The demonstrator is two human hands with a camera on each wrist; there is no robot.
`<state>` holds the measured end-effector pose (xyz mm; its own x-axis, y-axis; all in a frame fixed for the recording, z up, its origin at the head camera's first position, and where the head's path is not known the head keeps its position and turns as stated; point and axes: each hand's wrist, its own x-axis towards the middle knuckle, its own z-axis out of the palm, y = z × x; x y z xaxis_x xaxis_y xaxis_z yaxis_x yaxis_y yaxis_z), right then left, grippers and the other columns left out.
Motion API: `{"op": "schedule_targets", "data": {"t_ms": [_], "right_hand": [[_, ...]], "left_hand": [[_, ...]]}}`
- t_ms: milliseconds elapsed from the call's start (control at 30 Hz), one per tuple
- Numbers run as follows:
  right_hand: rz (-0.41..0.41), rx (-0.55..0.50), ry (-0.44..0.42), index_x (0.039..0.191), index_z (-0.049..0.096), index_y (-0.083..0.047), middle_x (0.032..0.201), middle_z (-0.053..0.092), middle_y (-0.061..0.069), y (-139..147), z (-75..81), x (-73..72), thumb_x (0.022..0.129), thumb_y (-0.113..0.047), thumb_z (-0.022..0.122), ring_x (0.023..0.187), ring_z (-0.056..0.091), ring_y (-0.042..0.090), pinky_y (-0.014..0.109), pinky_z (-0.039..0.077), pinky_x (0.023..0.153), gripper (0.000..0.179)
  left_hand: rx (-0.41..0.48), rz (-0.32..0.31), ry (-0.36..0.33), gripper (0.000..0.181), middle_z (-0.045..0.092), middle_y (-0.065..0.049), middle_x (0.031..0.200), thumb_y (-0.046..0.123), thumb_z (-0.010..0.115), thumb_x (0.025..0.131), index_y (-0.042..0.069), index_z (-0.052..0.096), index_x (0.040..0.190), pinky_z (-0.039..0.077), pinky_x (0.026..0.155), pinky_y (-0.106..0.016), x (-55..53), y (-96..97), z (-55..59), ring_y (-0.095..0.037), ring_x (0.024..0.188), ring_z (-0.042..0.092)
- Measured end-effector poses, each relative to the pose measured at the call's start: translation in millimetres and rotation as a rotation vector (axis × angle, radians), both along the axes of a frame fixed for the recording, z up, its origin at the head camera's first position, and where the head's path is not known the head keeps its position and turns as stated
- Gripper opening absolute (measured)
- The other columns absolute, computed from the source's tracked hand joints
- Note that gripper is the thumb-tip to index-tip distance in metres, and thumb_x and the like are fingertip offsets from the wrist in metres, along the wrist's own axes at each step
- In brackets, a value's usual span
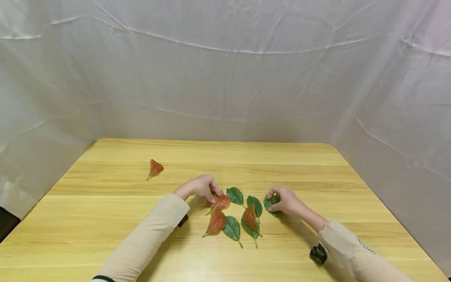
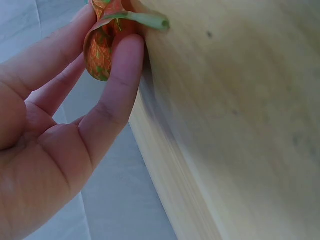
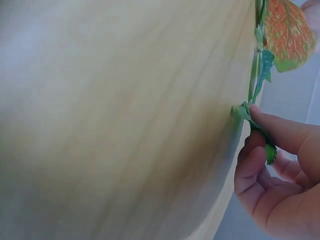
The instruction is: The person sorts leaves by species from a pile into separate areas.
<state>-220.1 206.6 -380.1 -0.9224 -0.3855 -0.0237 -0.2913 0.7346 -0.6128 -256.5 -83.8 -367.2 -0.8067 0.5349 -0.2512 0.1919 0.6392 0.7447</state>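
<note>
Room along back of table (image 1: pixel 246 156), leaves (image 1: pixel 232 228) blocking middle, sheeting (image 1: pixel 225 86) behind

A: Occlusions?
B: Green leaf (image 1: pixel 271 201), partly covered by fingers of the right hand (image 1: pixel 287 201). Red leaf (image 2: pixel 97 57) between thumb and fingers of the left hand (image 2: pixel 57 145): cropped at top, left-wrist view.
A: Lettering (image 1: pixel 366 246) on the right sleeve (image 1: pixel 343 241), well behind the fingertips?
B: Illegibly small.
</note>
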Motion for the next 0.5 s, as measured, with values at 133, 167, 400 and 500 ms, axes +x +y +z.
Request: {"op": "schedule_targets", "data": {"t_ms": [133,167,400,500], "right_hand": [[-0.035,-0.059,0.009,0.082,0.060,0.000,0.069,0.052,0.002,0,0.3,-5.9,0.070,0.001,0.072,0.058,0.043,0.015,0.027,0.040,0.053,0.017],[-0.047,-0.073,0.008,0.082,0.061,0.001,0.071,0.053,0.002,0,0.4,-7.6,0.071,0.001,0.072,0.058,0.043,0.014,0.026,0.040,0.052,0.015],[-0.152,-0.149,-0.011,0.088,0.063,0.003,0.082,0.056,0.008,-4,0.5,-23.8,0.075,-0.001,0.069,0.062,0.049,0.015,0.026,0.045,0.049,0.015],[-0.171,-0.173,-0.019,0.094,0.062,0.005,0.088,0.056,0.012,-6,0.3,-31.0,0.075,0.001,0.068,0.063,0.052,0.016,0.028,0.048,0.052,0.019]], "left_hand": [[0.004,0.001,-0.010,0.020,0.064,-0.007,0.082,-0.012,0.069,0.068,-0.002,0.068,0.086,0.051,0.053,-0.027,0.1,0.5,0.2,-0.015,0.062,0.059],[0.004,0.000,-0.010,0.020,0.064,-0.007,0.082,-0.012,0.069,0.068,-0.002,0.068,0.086,0.051,0.053,-0.027,0.1,0.4,0.2,-0.015,0.062,0.059],[0.011,0.005,-0.014,0.020,0.064,-0.007,0.083,-0.012,0.069,0.069,-0.002,0.068,0.086,0.051,0.053,-0.027,0.3,-0.2,0.5,-0.015,0.064,0.058],[0.007,0.010,-0.017,0.020,0.064,-0.006,0.084,-0.012,0.069,0.069,-0.002,0.068,0.087,0.051,0.054,-0.027,0.4,0.4,0.9,-0.015,0.066,0.058]]}}
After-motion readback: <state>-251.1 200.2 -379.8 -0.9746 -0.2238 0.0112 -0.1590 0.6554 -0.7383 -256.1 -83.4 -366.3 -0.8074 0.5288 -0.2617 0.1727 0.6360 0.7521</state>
